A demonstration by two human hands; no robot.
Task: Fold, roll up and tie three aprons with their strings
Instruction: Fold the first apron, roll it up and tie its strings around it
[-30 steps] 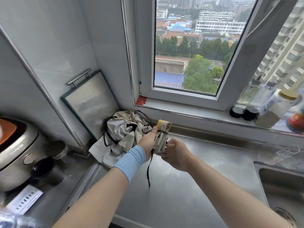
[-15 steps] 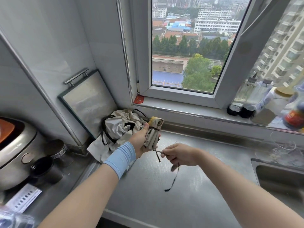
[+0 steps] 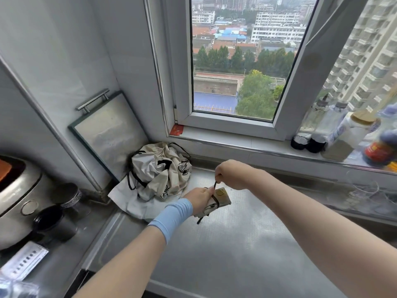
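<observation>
My left hand (image 3: pixel 200 199), with a light blue wristband, grips a rolled beige apron (image 3: pixel 221 198) above the steel counter. A black string (image 3: pixel 215 186) runs round the roll and up from it. My right hand (image 3: pixel 233 174) pinches that string's upper end just above the roll. A short loose end of string hangs below the roll. Behind and to the left lies a crumpled heap of beige aprons (image 3: pixel 160 171) with black strings, in the counter's corner.
A framed board (image 3: pixel 107 134) leans on the wall behind the heap. A rice cooker (image 3: pixel 15 201) and dark cups (image 3: pixel 53 220) stand at the left. Bottles and jars (image 3: pixel 343 134) line the window sill on the right. Steel counter (image 3: pixel 236 244) lies below my hands.
My right hand moved from the right of the roll to above it, pulling the string upward. The roll tipped from upright to lying sideways in my left hand.
</observation>
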